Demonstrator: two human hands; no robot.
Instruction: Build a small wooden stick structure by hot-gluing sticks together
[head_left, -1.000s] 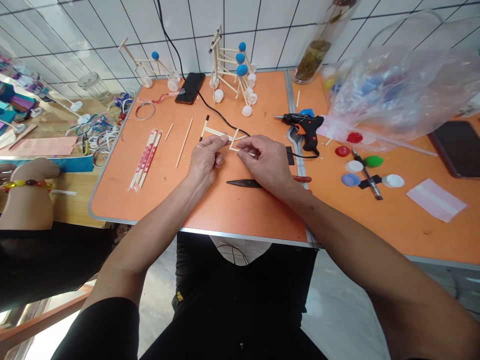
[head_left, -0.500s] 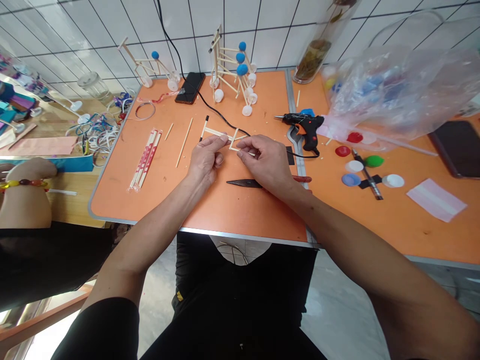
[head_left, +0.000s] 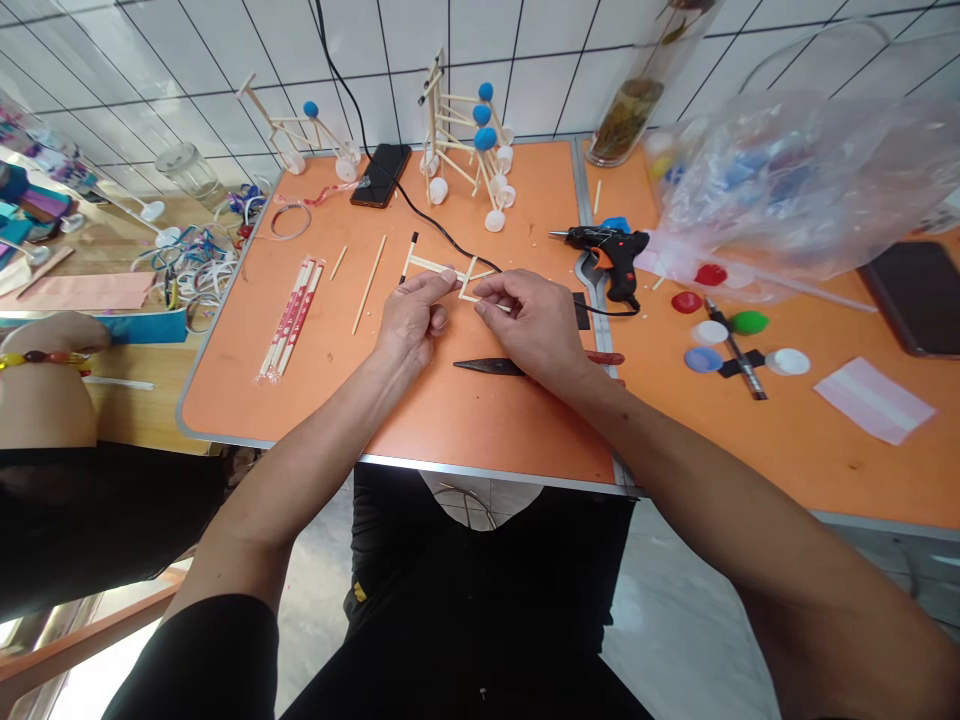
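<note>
Between my hands is a small frame of wooden sticks (head_left: 429, 265), with a black-tipped crosspiece at its left end. My left hand (head_left: 416, 310) pinches the frame's long sticks between thumb and fingers. At its right end, my right hand (head_left: 531, 318) closes on a short wooden stick (head_left: 471, 297) that meets the frame at an angle; the fingertips partly hide the joint. Under the right hand lie pliers (head_left: 487, 367) with dark jaws and red handles, partly covered. Left of my hands, a loose stick (head_left: 369, 285) and wrapped chopsticks (head_left: 291, 318) lie on the orange table (head_left: 450, 425).
A black glue gun (head_left: 611, 255) lies to the right, its cord crossing behind my hands. Stick models (head_left: 465, 140) with blue balls and white caps stand at the back. Bottle caps (head_left: 703, 359) and a plastic bag (head_left: 787, 180) are further right. Another person's arm (head_left: 52, 400) rests at left.
My hands and the stick frame hold almost the same position. At the left edge, the other person's arm has shifted slightly.
</note>
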